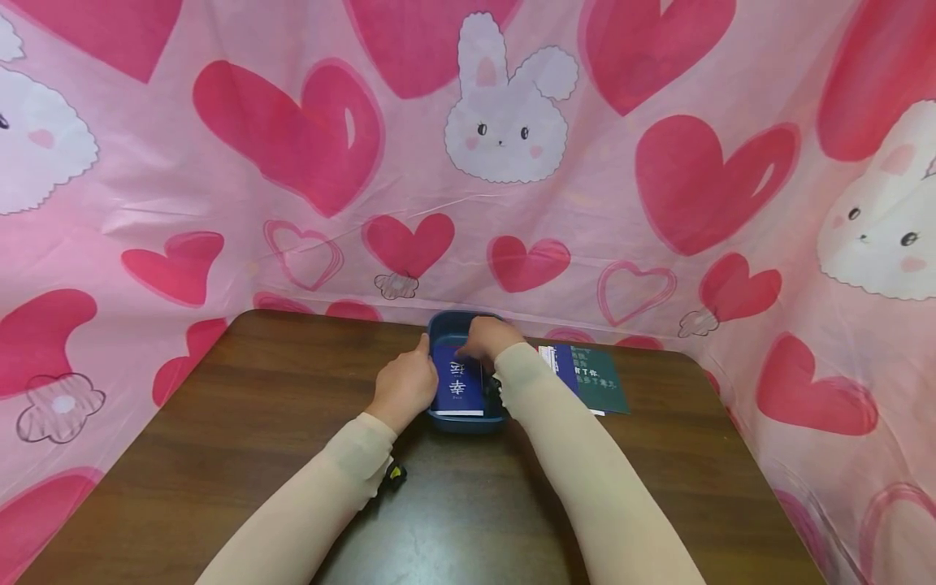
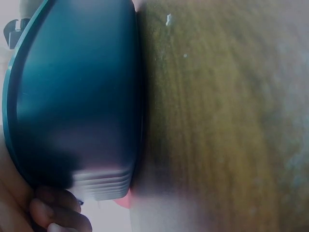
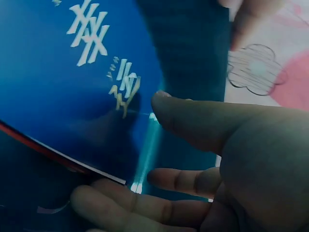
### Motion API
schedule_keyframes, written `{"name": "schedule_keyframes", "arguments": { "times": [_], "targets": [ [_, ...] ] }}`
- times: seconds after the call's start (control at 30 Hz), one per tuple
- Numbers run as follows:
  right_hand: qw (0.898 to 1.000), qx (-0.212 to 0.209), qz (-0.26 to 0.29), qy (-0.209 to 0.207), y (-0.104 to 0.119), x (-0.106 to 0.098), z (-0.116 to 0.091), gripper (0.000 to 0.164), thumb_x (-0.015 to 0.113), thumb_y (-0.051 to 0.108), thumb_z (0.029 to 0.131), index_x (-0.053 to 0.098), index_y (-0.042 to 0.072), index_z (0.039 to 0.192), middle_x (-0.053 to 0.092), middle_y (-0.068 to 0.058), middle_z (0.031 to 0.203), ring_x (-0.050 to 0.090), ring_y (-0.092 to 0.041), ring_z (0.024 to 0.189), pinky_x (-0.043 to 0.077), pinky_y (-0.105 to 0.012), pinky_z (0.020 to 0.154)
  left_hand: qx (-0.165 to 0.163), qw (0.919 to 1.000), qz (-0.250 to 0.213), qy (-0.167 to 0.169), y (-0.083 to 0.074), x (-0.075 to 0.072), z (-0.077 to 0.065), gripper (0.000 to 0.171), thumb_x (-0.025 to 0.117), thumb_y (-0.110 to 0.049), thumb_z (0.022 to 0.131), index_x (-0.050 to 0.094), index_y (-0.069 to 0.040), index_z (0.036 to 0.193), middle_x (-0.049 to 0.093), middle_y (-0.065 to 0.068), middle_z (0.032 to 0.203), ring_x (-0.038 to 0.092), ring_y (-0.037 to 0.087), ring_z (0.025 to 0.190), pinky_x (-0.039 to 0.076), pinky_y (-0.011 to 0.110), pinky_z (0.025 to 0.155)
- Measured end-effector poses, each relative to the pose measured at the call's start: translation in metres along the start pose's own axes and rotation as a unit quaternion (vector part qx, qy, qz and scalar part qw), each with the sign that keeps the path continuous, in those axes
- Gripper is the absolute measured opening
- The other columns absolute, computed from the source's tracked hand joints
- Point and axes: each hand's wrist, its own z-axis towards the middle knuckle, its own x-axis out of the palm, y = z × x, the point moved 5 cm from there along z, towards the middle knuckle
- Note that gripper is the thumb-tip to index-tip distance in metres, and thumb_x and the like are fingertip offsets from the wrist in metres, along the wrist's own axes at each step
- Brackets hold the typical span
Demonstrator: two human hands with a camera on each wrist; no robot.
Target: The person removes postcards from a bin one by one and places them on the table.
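Note:
A dark blue plastic bin (image 1: 468, 424) stands at the table's far side. In it lies a blue booklet (image 1: 458, 390) with white lettering, face up. My left hand (image 1: 405, 386) holds the bin's left side; in the left wrist view, curled fingers (image 2: 58, 210) show against its outer wall. My right hand (image 1: 493, 340) reaches into the bin over the booklet's far right part. The right wrist view shows the thumb (image 3: 193, 118) beside one end of the booklet and the other fingers loosely extended past its corner. Whether they touch it is hard to tell.
Right of the bin, partly behind my right sleeve, lie a blue booklet (image 1: 563, 366) and a dark green one (image 1: 601, 382) with white writing. A pink curtain (image 1: 322, 260) with hearts and rabbits hangs behind the brown wooden table (image 1: 241, 455).

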Motion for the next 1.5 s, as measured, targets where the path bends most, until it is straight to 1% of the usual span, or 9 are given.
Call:
{"name": "schedule_keyframes", "arguments": {
  "times": [0.27, 0.53, 0.77, 0.8, 0.9, 1.03, 1.2, 1.37, 1.5],
  "targets": [
    [1.000, 0.015, 0.004, -0.025, 0.007, 0.010, -0.004, 0.066, 0.097, 0.044, 0.090, 0.074, -0.001, 0.131, 0.078, -0.015, 0.098, 0.076, -0.025, 0.066, 0.065, -0.034, 0.061, -0.001, 1.0000, -0.005, 0.000, 0.003, 0.001, 0.001, 0.062, 0.047, -0.030, 0.118, 0.043, -0.010, 0.176, 0.081, 0.019, 0.096, 0.073, 0.033, 0.075, 0.061, 0.049, 0.064],
    [0.998, -0.021, -0.014, -0.063, 0.007, 0.003, -0.008, 0.045, 0.100, 0.033, 0.087, 0.079, -0.002, 0.107, 0.078, -0.013, 0.082, 0.075, -0.025, 0.062, 0.065, -0.037, 0.061, -0.007, 0.9999, -0.007, 0.005, 0.004, 0.001, 0.001, 0.063, 0.047, -0.031, 0.117, 0.041, -0.010, 0.177, 0.083, 0.018, 0.102, 0.075, 0.033, 0.078, 0.062, 0.050, 0.066],
    [0.991, -0.054, -0.040, -0.114, -0.026, 0.013, 0.047, 0.056, 0.106, 0.039, 0.074, 0.080, 0.003, 0.108, 0.079, -0.008, 0.094, 0.073, -0.025, 0.082, 0.066, -0.040, 0.082, -0.006, 1.0000, -0.006, 0.002, 0.004, 0.001, 0.001, 0.063, 0.048, -0.031, 0.117, 0.042, -0.009, 0.176, 0.084, 0.022, 0.119, 0.081, 0.038, 0.094, 0.067, 0.056, 0.077],
    [0.992, -0.045, -0.046, -0.113, -0.019, 0.007, 0.035, 0.056, 0.105, 0.034, 0.076, 0.080, 0.001, 0.113, 0.081, -0.010, 0.100, 0.074, -0.027, 0.087, 0.067, -0.042, 0.088, -0.006, 0.9999, -0.008, 0.004, 0.004, 0.000, 0.001, 0.063, 0.048, -0.031, 0.117, 0.041, -0.009, 0.176, 0.084, 0.022, 0.119, 0.081, 0.038, 0.094, 0.067, 0.056, 0.078],
    [0.987, -0.069, -0.043, -0.138, -0.026, 0.004, 0.041, 0.059, 0.107, 0.036, 0.071, 0.079, 0.003, 0.111, 0.080, -0.008, 0.099, 0.071, -0.024, 0.084, 0.066, -0.042, 0.085, -0.004, 0.9999, -0.010, 0.003, 0.004, 0.000, 0.000, 0.064, 0.048, -0.031, 0.117, 0.041, -0.009, 0.176, 0.084, 0.021, 0.118, 0.080, 0.036, 0.092, 0.067, 0.055, 0.077],
    [0.989, -0.077, 0.033, -0.123, -0.028, -0.008, 0.029, 0.061, 0.103, 0.030, 0.078, 0.078, 0.000, 0.125, 0.081, -0.014, 0.109, 0.074, -0.024, 0.082, 0.067, -0.042, 0.078, -0.001, 1.0000, -0.003, -0.002, 0.002, 0.001, 0.001, 0.063, 0.049, -0.030, 0.117, 0.042, -0.008, 0.176, 0.084, 0.020, 0.109, 0.078, 0.034, 0.085, 0.066, 0.053, 0.073],
    [0.979, -0.050, 0.179, -0.082, -0.026, -0.030, -0.016, 0.058, 0.092, 0.018, 0.095, 0.072, -0.002, 0.145, 0.077, -0.024, 0.134, 0.081, -0.032, 0.099, 0.071, -0.043, 0.086, -0.003, 1.0000, 0.004, 0.002, 0.001, 0.001, 0.001, 0.063, 0.049, -0.031, 0.118, 0.041, -0.009, 0.177, 0.083, 0.019, 0.105, 0.075, 0.033, 0.083, 0.065, 0.051, 0.073],
    [0.967, -0.048, 0.222, -0.116, -0.048, -0.044, -0.030, 0.042, 0.086, 0.023, 0.102, 0.076, -0.001, 0.135, 0.082, -0.022, 0.124, 0.079, -0.029, 0.101, 0.069, -0.043, 0.096, -0.002, 1.0000, 0.008, 0.002, -0.001, 0.001, 0.000, 0.063, 0.049, -0.030, 0.118, 0.041, -0.009, 0.177, 0.083, 0.021, 0.109, 0.075, 0.034, 0.083, 0.065, 0.051, 0.074],
    [0.947, -0.044, 0.286, -0.139, -0.068, -0.053, -0.039, 0.042, 0.080, 0.024, 0.107, 0.075, 0.002, 0.143, 0.082, -0.022, 0.131, 0.083, -0.033, 0.109, 0.068, -0.047, 0.101, -0.002, 1.0000, 0.001, 0.003, -0.002, 0.000, -0.001, 0.064, 0.051, -0.030, 0.117, 0.041, -0.008, 0.176, 0.082, 0.018, 0.100, 0.071, 0.031, 0.075, 0.062, 0.047, 0.067]
  ]
}}
